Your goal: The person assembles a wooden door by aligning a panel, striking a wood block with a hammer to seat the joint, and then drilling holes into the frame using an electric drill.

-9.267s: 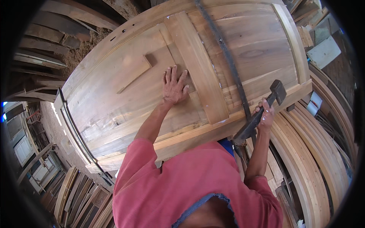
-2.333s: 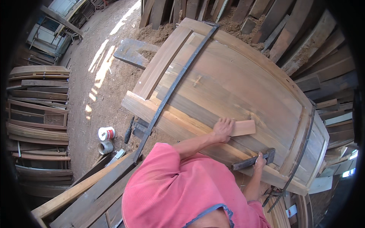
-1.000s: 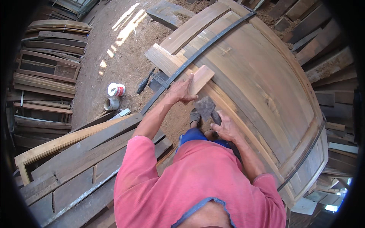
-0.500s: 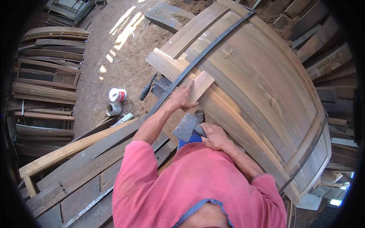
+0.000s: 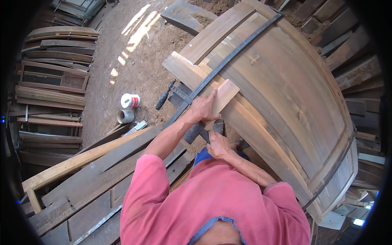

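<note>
A wooden panelled door (image 5: 281,94) lies tilted across the right side. My left hand (image 5: 203,108) grips a short, pale wood block (image 5: 226,94), pressing it against the door's near edge beside a long metal bar clamp (image 5: 232,58). The clamp's dark handle (image 5: 163,99) sticks out beyond the edge. Below the block, my right hand (image 5: 219,145) is closed around the handle of a mallet with a dark, blocky head (image 5: 193,132). That head is partly hidden behind my left wrist, and whether it touches the block cannot be seen.
Long boards and a wooden frame (image 5: 77,163) lie at my lower left. A white tub (image 5: 130,101) and a grey can (image 5: 125,116) stand on the dirt floor. Stacked wooden frames (image 5: 53,81) line the left, with more timber (image 5: 359,73) at right. Another bar clamp (image 5: 331,171) crosses the door's near-right end.
My right hand has swung the mallet up and left, bringing its head beneath my left wrist. The left hand keeps holding the block. The whole view has shifted slightly.
</note>
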`<state>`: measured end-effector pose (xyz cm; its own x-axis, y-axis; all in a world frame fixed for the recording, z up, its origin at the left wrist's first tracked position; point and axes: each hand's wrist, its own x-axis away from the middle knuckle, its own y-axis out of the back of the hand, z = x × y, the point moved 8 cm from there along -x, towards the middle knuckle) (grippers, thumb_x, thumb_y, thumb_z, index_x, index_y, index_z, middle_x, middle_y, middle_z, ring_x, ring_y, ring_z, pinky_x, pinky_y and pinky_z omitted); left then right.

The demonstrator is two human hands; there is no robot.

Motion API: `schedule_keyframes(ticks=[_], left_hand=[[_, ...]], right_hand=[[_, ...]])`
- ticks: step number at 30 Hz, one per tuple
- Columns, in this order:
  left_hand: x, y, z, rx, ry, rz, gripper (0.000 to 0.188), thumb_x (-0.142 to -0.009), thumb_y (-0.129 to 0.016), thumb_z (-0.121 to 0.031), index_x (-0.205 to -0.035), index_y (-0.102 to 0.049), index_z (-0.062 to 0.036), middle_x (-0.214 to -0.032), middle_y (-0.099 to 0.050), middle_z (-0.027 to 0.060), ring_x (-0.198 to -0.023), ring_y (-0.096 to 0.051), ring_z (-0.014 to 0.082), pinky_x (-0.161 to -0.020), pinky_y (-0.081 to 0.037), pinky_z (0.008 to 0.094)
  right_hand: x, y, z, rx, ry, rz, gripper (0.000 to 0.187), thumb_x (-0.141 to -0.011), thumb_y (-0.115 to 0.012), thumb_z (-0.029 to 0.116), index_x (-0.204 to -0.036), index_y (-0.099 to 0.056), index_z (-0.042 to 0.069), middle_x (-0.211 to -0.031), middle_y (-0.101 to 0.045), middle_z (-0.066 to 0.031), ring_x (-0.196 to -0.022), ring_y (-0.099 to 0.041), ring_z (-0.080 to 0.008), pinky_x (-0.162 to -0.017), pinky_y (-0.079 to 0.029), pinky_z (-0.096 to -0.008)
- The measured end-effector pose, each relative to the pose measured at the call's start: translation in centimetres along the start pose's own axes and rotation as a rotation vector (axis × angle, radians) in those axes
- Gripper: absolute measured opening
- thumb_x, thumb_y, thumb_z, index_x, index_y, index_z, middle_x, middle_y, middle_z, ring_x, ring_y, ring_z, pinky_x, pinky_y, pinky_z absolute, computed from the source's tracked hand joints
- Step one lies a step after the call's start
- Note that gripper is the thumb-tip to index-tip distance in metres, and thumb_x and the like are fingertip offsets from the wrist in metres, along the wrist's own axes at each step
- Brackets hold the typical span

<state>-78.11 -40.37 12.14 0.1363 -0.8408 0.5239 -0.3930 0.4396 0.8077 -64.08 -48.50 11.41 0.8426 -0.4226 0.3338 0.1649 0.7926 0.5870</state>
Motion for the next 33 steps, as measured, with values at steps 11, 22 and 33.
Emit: schedule_keyframes(ticks=[11, 22, 33], left_hand=[[0.1, 0.1, 0.0, 0.034, -0.004, 0.003, 0.123, -0.069, -0.081, -0.051, -0.158, -0.013, 0.0001, -0.102, -0.066, 0.0341, -0.095, -0.067, 0.0478, -0.087, -0.055, 0.0508], [-0.3, 0.1, -0.3, 0.033, -0.010, -0.018, 0.124, -0.069, -0.081, -0.051, -0.159, -0.012, -0.0025, -0.100, -0.066, 0.0336, -0.096, -0.067, 0.0482, -0.088, -0.054, 0.0511], [-0.1, -0.1, 0.3, 0.024, 0.003, -0.008, 0.125, -0.068, -0.081, -0.053, -0.160, -0.011, -0.0044, -0.108, -0.065, 0.0318, -0.100, -0.066, 0.0460, -0.090, -0.054, 0.0499]], right_hand=[[0.5, 0.5, 1.0, -0.074, -0.052, 0.048, 0.038, -0.082, -0.068, 0.017, -0.111, -0.056, -0.003, -0.107, -0.065, -0.0276, -0.101, -0.064, -0.0464, -0.086, -0.051, -0.0546], [1.6, -1.2, 1.8, -0.075, 0.209, 0.163, 0.036, -0.081, -0.071, 0.020, -0.107, -0.059, -0.002, -0.104, -0.066, -0.0270, -0.099, -0.066, -0.0441, -0.086, -0.051, -0.0547], [1.1, 1.1, 0.4, -0.065, 0.037, 0.152, 0.044, -0.080, -0.071, 0.020, -0.116, -0.059, -0.003, -0.107, -0.066, -0.0278, -0.105, -0.063, -0.0453, -0.089, -0.051, -0.0536]])
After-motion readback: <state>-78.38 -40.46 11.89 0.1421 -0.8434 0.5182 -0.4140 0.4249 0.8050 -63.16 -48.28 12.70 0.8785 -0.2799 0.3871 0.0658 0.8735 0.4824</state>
